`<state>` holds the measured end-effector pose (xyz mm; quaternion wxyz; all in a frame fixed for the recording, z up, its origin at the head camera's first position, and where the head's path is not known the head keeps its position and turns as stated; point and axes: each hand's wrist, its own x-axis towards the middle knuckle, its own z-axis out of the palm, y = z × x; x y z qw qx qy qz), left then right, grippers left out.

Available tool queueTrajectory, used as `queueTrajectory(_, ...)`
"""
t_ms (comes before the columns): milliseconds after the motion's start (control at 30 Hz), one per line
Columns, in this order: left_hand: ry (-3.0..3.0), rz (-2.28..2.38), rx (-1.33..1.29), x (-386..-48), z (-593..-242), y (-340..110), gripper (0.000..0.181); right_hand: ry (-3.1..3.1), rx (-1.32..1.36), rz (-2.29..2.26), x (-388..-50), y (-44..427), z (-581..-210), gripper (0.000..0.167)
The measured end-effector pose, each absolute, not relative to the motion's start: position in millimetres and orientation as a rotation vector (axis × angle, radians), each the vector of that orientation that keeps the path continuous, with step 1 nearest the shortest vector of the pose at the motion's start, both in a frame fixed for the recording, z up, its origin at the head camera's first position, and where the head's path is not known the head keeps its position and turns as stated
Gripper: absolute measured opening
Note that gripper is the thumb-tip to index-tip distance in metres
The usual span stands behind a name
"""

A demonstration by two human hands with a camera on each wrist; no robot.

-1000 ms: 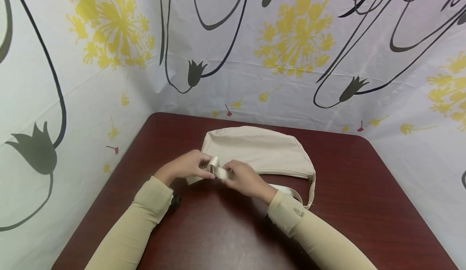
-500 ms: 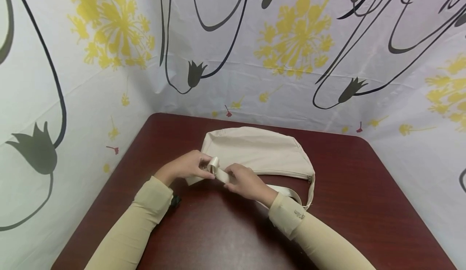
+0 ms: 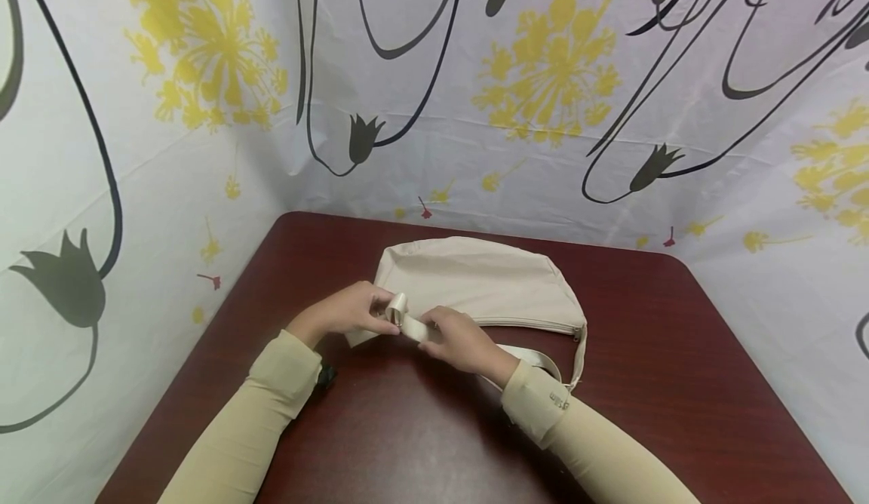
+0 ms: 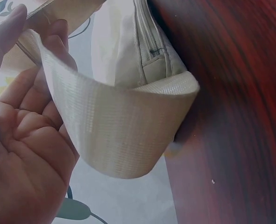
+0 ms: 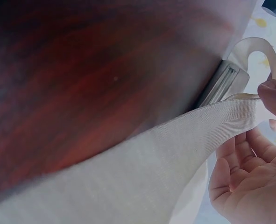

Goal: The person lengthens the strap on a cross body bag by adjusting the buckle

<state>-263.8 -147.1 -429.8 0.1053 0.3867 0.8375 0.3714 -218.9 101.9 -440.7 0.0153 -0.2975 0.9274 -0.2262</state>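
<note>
I watch remotely as a person's left hand (image 3: 351, 309) and right hand (image 3: 462, 339) pinch a cream strap (image 4: 123, 128), each grip clamped on it, before a cream bag (image 3: 475, 281) lying near the far edge of the table (image 3: 645, 391), its zipper (image 3: 532, 325) facing the near edge

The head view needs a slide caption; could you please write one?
Left hand and right hand hold the strap of a cream bag lying on a dark red table.
</note>
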Motion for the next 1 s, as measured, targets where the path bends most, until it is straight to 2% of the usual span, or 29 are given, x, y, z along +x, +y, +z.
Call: queueTrajectory(1000, 2.478, 1.082, 1.153, -263.3, -429.2, -147.7, 0.020, 2.867, -0.926, -0.759, -219.9, 99.4, -440.3, 0.031)
